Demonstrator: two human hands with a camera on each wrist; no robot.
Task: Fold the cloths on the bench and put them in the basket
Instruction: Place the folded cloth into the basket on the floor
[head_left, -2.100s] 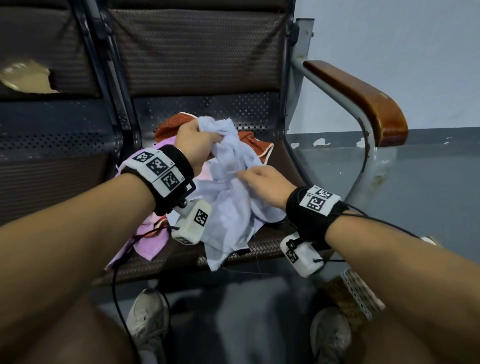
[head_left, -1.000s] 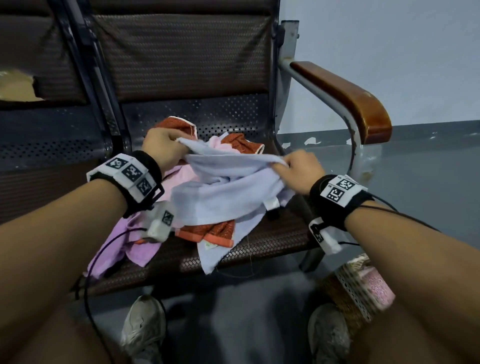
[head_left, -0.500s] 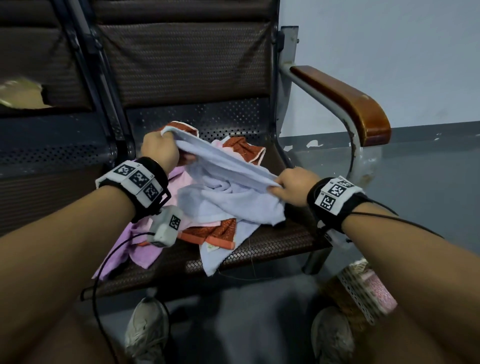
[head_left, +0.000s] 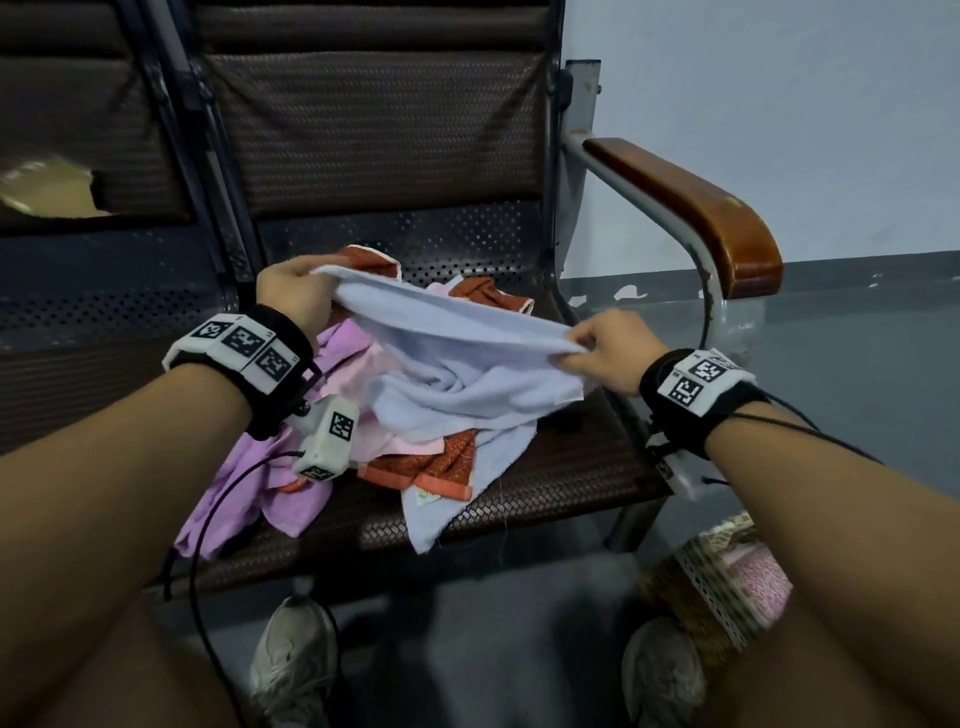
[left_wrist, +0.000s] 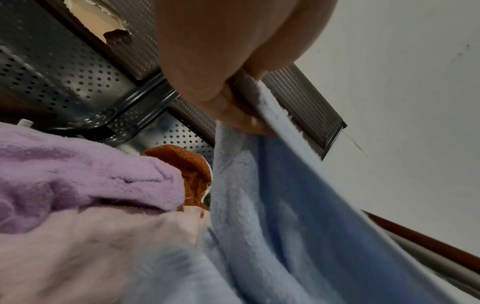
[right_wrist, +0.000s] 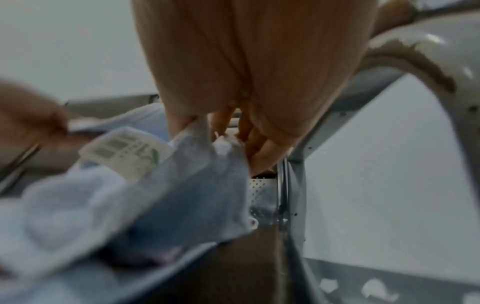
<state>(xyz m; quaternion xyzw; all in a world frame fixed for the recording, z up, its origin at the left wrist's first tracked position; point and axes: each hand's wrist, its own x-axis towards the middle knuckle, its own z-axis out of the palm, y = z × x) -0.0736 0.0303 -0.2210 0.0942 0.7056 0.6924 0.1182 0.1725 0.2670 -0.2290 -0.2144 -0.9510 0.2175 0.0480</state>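
A light blue cloth (head_left: 457, 358) is stretched above the bench seat (head_left: 561, 467) between my two hands. My left hand (head_left: 298, 291) pinches one corner at the back left; in the left wrist view the thumb and fingers (left_wrist: 233, 115) clamp the blue cloth (left_wrist: 298, 216) by its edge. My right hand (head_left: 605, 348) pinches the opposite corner at the right, and the right wrist view shows that blue cloth (right_wrist: 155, 195) with its white label. Its lower part sags onto a heap of purple (head_left: 244, 483), pale pink (head_left: 358, 374) and rust-orange cloths (head_left: 441, 462).
The basket (head_left: 722, 582), lace-trimmed with a pink cloth inside, stands on the floor at the lower right, partly behind my right forearm. A wooden armrest (head_left: 691, 202) bounds the seat on the right. My shoes (head_left: 291, 670) are below the bench's front edge.
My hands have drawn apart along the blue cloth's top edge, so it has gone from a bunched wad to a taut span. The right hand has moved right and slightly up.
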